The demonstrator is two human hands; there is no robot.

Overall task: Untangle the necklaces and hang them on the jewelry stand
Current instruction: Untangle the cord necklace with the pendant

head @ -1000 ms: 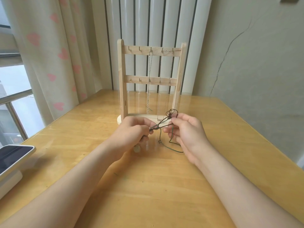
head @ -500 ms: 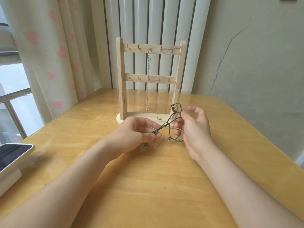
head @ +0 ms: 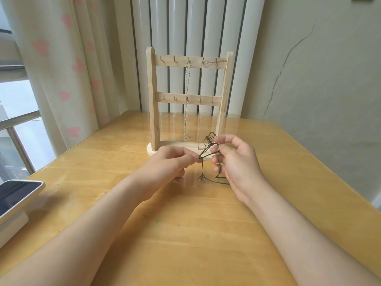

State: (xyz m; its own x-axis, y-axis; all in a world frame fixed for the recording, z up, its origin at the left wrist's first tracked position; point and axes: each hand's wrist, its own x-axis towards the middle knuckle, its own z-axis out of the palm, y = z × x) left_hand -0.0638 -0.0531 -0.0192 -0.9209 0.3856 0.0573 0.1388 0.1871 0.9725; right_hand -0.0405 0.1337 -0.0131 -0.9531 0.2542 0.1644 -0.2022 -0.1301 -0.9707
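A wooden jewelry stand (head: 153,104) with two hook rails stands at the far middle of the table. A twisted silver chain (head: 186,100) hangs from a top-rail hook, and a thin chain (head: 200,104) with a bar pendant hangs to its right. In front of the stand, my left hand (head: 171,162) pinches one end of a tangled dark brown and green cord necklace (head: 208,141). My right hand (head: 235,162) pinches the knotted loops at its upper end. A green loop and a small clasp (head: 201,178) droop to the table.
The wooden table (head: 185,234) has a phone on a white base (head: 14,195) at its left edge. A curtain with pink hearts (head: 61,65) and a window lie to the left, a radiator behind the stand, a cracked wall to the right.
My right hand closed its thumb and finger back onto the knot after opening half a second ago. The cord stays stretched between both hands, and the clasp hangs lower.
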